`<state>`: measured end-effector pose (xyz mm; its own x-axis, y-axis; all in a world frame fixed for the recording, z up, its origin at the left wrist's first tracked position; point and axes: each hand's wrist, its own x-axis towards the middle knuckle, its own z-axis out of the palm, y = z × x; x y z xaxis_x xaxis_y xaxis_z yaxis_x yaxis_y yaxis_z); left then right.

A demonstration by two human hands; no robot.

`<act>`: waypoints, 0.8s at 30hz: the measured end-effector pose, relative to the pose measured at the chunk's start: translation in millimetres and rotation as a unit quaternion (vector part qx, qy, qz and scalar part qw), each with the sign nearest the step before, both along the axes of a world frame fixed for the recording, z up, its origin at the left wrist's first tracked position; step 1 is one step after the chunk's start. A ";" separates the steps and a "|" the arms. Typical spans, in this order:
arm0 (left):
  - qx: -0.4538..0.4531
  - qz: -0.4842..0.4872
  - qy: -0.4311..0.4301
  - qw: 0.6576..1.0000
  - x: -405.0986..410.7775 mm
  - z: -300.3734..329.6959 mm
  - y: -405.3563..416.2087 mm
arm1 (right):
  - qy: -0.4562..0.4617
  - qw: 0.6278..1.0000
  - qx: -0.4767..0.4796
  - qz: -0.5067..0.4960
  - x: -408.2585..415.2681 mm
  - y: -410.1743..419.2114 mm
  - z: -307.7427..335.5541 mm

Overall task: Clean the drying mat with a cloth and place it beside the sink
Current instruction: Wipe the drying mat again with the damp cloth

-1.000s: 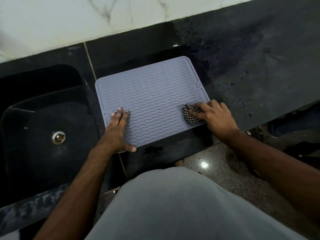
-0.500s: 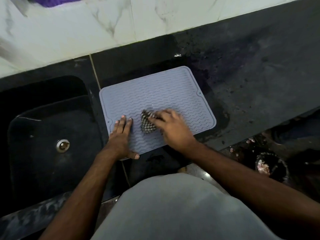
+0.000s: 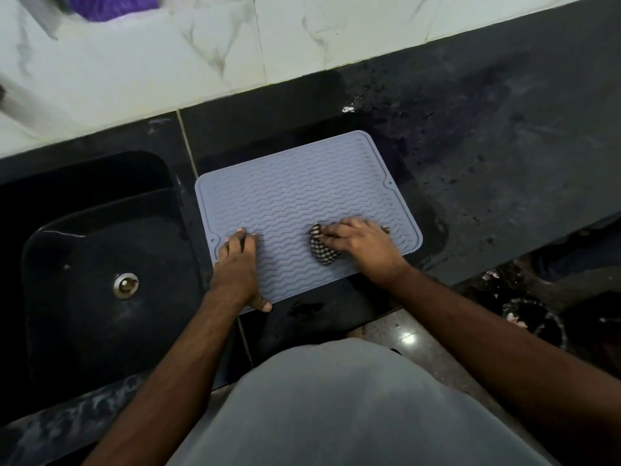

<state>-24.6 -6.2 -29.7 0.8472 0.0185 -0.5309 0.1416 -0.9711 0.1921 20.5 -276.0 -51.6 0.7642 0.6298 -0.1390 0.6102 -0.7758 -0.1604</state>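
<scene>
Change: the cloth (image 3: 323,247) has been swept back toward the mat's right side from mid-mat half a second ago; wiping is judged to be still under way.
Mat (image 3: 295,200): laid flat on the counter (image 3: 504,169), just right of the sink (image 3: 100,264).
Right hand (image 3: 364,245): its grip is curled round the checked cloth, pressed onto the mat.
Left hand (image 3: 237,264): fingers kept straight, the mat's near-left corner pressed down.
Writing: none can be read.

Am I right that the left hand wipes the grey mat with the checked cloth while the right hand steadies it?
Not quite: the hands are swapped. In the head view, the right hand grips the checked cloth on the grey mat, while the left hand steadies it.
</scene>
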 end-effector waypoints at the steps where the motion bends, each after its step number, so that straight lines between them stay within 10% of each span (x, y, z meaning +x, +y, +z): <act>1: 0.013 -0.007 0.004 1.000 1.3 0.8 -1.6 | 0.000 1.000 -0.011 -0.015 4.2 -14.5 4.5; 11: -0.020 -0.009 -0.012 1.000 -1.7 -0.4 0.0 | -0.036 0.948 -0.151 -0.277 14.1 -51.2 42.9; 18: -0.142 0.055 -0.076 0.985 6.3 -0.9 39.9 | -0.012 0.990 0.065 -0.125 -1.0 67.1 42.6; 24: -0.109 0.015 -0.075 0.991 2.4 -14.4 69.7 | 0.085 0.994 0.060 -0.026 -15.8 139.5 2.1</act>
